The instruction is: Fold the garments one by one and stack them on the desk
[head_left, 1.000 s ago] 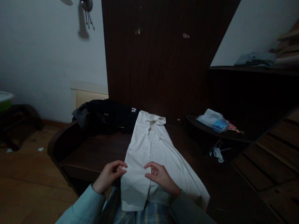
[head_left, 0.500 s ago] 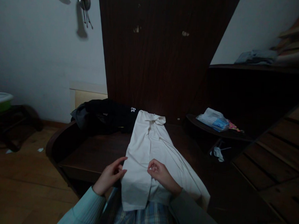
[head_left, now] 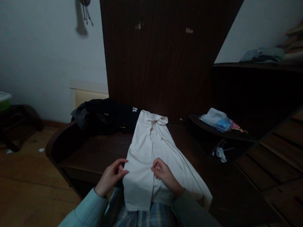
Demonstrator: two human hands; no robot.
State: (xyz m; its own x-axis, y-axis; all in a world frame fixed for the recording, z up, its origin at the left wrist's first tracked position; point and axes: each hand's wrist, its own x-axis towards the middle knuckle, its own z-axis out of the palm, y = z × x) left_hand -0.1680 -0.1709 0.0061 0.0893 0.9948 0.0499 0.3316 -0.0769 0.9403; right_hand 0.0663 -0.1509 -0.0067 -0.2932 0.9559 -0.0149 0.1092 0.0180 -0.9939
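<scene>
A white shirt [head_left: 140, 149] lies lengthwise in front of me, its collar-like end away from me and its near hem over my lap. A long strip of its fabric lies folded down the left side. At the left edge of that strip is my left hand [head_left: 111, 175], thumb and forefinger apart, fingertips touching or very near the cloth. My right hand [head_left: 165, 176] has its fingers closed in a pinch at the strip's inner edge. The shirt's right part spreads out in creases beneath my right forearm.
The shirt lies across a dark wooden bench [head_left: 89, 154]. Behind it on the left is a bunched black garment [head_left: 113, 117] with white lettering. A small shelf [head_left: 196, 121] on the right bears a plastic packet [head_left: 216, 120]. A green basin [head_left: 0, 105] stands far left.
My right fingers have shifted slightly and closed on the strip's inner edge. My left hand has barely moved. The whole view has shifted a little.
</scene>
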